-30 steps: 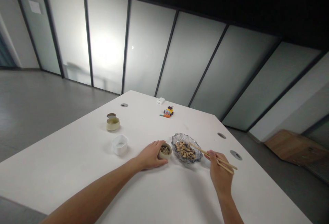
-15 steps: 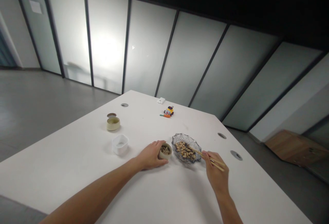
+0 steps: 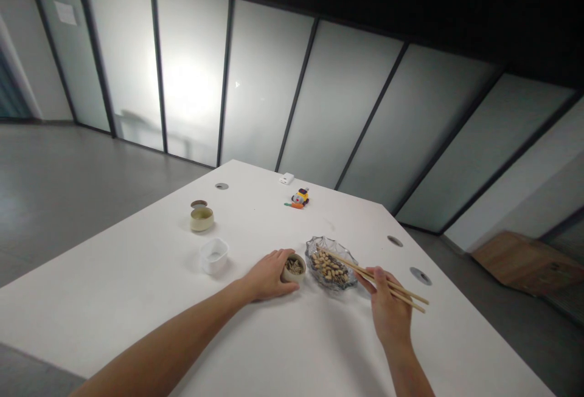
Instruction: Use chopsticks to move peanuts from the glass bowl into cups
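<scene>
My left hand (image 3: 271, 275) curls around the left side of a small round cup (image 3: 294, 276) on the table, its fingers and thumb closed against the wall. Dark, slender pieces like sunflower seeds (image 3: 294, 265) lie inside that cup. Just right of it stands a clear, scalloped glass bowl (image 3: 349, 257) with peanuts (image 3: 329, 268) and darker seeds. Wooden chopsticks (image 3: 404, 294) are gripped in my right hand (image 3: 390, 306), at the bowl's right side. Their tips reach over the bowl's far left part; whether they touch anything there I cannot tell.
A white plastic tub (image 3: 213, 256) stands left of my left hand. Farther back are a pale green bowl (image 3: 201, 219), a yellow toy vehicle (image 3: 301, 197), an orange carrot-shaped item (image 3: 296, 206) and a white box (image 3: 286, 179). Round grommets (image 3: 420, 275) sit in the white table (image 3: 246, 336).
My right hand has shifted slightly right and down. The chopsticks lie at a new angle, with their tips farther toward the bowl's back left. My left hand stays on the cup.
</scene>
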Demonstrator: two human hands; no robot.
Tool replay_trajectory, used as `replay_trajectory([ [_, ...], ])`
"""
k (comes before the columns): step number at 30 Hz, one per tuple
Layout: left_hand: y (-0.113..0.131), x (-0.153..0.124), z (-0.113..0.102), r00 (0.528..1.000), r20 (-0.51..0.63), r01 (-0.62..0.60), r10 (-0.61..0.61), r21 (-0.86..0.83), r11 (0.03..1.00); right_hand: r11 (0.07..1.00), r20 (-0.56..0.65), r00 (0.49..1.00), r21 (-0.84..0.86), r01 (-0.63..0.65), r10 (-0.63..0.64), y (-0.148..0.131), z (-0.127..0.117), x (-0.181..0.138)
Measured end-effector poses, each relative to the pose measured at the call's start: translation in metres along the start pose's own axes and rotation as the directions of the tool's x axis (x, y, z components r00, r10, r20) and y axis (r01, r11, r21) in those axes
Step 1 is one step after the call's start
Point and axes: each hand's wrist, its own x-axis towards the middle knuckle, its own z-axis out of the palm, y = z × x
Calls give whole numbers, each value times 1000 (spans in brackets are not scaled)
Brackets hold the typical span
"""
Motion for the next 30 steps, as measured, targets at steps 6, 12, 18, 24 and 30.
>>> replay_trajectory([
  [6,2,0,-1,1000,3,9,-9,-4,1000,999,117,993,39,-21,17,5,7,-6],
  [12,-2,0,2,1000,-10,-6,6,-14,1000,882,44,974,-417,220,-222,-2,-9,2],
  [18,0,0,1,1000,-13,1,-1,-8,1000,784,189,906,-453,423,-380,2,-7,4],
  [24,0,0,1,1000,-19,-13,13,-6,1000,737,287,866,-456,499,-409,10,-9,5],
  [30,-3,0,3,1000,-18,-4,4,-4,1000,744,303,869,-452,492,-391,12,-9,4],
])
